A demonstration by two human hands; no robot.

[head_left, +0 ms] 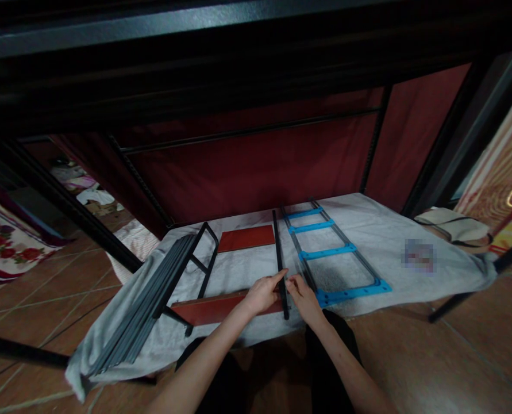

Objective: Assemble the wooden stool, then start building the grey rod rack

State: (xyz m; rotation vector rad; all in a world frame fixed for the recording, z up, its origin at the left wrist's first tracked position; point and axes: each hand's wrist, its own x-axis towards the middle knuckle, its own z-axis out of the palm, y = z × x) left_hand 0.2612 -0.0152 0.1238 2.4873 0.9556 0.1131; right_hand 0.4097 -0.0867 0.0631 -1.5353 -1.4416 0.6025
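Observation:
My left hand (264, 294) is at a slim black bar (278, 244), its index finger stretched across the bar and its other fingers curled beside it. Just right of the bar, my right hand (302, 296) has its fingertips pinched together; anything between them is too small to make out. A red-brown board (227, 309) lies partly under my left hand, its end near the bar. Farther back is a second red-brown board (247, 238). Left of both boards stands a black angled frame (199, 263). A ladder-like frame with blue crosspieces (327, 253) lies right of my hands.
Several grey tubes (146, 307) lie together at the left of the cloth-covered table (380, 230). A blurred small item (419, 256) rests at the right. Dark red panels (251, 167) and a black beam (256, 63) rise behind. A pale bag (454, 223) sits beyond the right end.

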